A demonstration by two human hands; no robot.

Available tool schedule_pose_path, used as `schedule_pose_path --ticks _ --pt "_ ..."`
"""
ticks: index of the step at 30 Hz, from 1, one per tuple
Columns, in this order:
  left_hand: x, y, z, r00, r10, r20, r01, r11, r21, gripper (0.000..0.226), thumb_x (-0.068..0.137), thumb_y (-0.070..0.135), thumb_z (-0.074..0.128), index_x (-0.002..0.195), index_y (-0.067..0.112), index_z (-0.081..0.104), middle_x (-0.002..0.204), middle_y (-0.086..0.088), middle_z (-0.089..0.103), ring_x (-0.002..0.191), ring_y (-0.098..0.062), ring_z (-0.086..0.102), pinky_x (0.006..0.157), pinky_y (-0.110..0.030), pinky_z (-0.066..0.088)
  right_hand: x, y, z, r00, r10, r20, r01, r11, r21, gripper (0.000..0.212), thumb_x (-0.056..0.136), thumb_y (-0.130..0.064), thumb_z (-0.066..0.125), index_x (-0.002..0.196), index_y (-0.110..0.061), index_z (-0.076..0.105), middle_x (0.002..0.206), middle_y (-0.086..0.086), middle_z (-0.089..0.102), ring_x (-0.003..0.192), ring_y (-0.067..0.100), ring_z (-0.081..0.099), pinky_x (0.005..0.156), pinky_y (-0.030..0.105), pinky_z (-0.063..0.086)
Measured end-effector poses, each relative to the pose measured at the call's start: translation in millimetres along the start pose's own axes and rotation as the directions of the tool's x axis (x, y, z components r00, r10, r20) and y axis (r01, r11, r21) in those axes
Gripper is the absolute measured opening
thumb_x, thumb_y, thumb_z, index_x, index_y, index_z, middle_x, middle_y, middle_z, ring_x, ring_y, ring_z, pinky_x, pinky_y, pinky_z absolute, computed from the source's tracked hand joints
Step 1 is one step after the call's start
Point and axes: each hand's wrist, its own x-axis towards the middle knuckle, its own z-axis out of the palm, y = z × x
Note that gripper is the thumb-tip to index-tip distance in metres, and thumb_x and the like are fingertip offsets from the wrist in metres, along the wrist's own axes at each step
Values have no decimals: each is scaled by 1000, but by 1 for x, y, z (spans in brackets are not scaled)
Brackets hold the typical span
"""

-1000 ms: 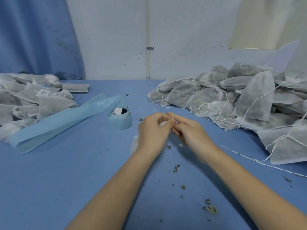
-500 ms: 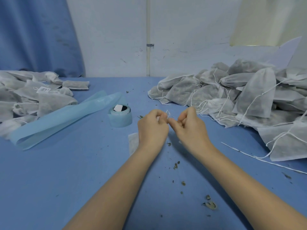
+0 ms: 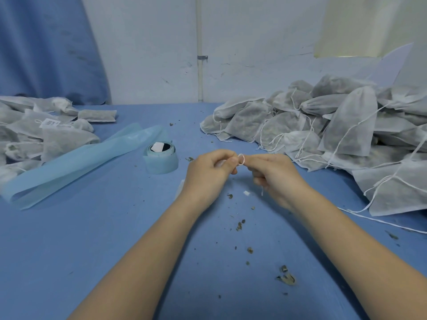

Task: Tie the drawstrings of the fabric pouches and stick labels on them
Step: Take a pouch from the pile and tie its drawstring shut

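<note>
White string looped between both hands over the blue bench

White drawstring (image 3: 241,158) makes a tiny loop right where the two hands meet, just above the middle of the bench (image 3: 92,239). Left hand (image 3: 209,173) has its fingers curled in, its grip pinched on the string at the thumb and fingertip. Right hand (image 3: 275,176) is curled too, clamped on the same string from the other side, with a short loose end dangling below its palm. The pouch (image 3: 179,191) they're working on is mostly hidden under the left hand — only a pale corner pokes out by the wrist.

Big heap of untied pouches (image 3: 335,135) sits on the right side of the bench, strings trailing everywhere, one long string (image 3: 381,221) running out toward the near right edge. Smaller pile of pouches (image 3: 46,139) on the far left, and one there carries a white printed label (image 3: 49,123). Between that pile and the hands sits the label roll (image 3: 161,158), light blue, with its long blue backing strip (image 3: 76,162) unspooled off to the left. Little white scrap (image 3: 246,193) lies on the bench just below the hands, plus dried herb crumbs (image 3: 286,276) scattered between the forearms.
</note>
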Motion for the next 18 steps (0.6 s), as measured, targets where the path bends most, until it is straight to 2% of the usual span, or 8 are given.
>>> schedule_pose_path --ticks 3,5,7,9,11,12,15,18 --pt "-1 3 7 997 5 -73 4 992 123 20 91 32 58 73 31 64 65 13 62 59 8 51 60 -8 36 0 1 1 997 77 0 -75 983 168 25 79 -13 74 55 -8 68 54 -4 30 47 11 22 40 18 22" --pt "-2 3 12 990 26 -142 2 981 193 18 92 30 57 80 21 69 71 10 65 65 5 52 59 -7 36 0 0 2 992 123 22 -124 950 287 23 83 -12 69 61 -7 68 55 -2 34 45 9 21 37 17 20" --pt "-3 1 14 977 77 -201 -19 962 273 18 92 25 57 86 14 70 78 3 68 72 -5 55 63 -13 36 -1 -3 2 988 143 56 -154 923 354 21 81 -21 70 74 -2 67 54 -1 43 43 7 24 36 16 22" --pt "-4 -1 15 966 141 -218 -63 942 329 17 93 22 56 87 11 69 84 1 69 81 -14 58 67 -18 35 -4 -2 1 991 125 46 -133 952 276 25 73 -25 76 77 -1 70 57 -1 45 44 8 26 38 17 25" --pt "-5 -3 17 957 188 -222 -94 921 378 16 93 20 55 89 9 66 86 2 65 85 -17 57 68 -19 32 -6 -1 4 995 97 5 -96 980 172 10 76 -13 75 72 -4 75 60 1 40 44 9 27 37 17 28" --pt "-6 -4 18 955 195 -226 -95 916 389 15 93 19 55 89 9 65 87 2 63 86 -17 56 68 -18 30 -6 1 4 995 95 -28 -90 984 156 10 79 -8 73 69 -7 76 60 1 39 43 9 28 37 17 30" --pt "-5 -5 20 964 130 -232 -45 939 340 11 95 19 50 87 15 57 92 2 61 88 -14 52 70 -19 31 -6 0 9 989 127 -79 -109 974 196 9 80 -4 70 72 -4 74 58 0 36 39 8 27 35 17 28" --pt "-3 -3 21 981 -4 -196 57 962 268 15 97 21 44 85 19 52 97 3 63 86 -10 51 69 -23 35 -7 -4 10 976 219 5 -209 922 327 9 82 -1 65 74 -1 71 55 -3 31 39 8 20 33 17 22"
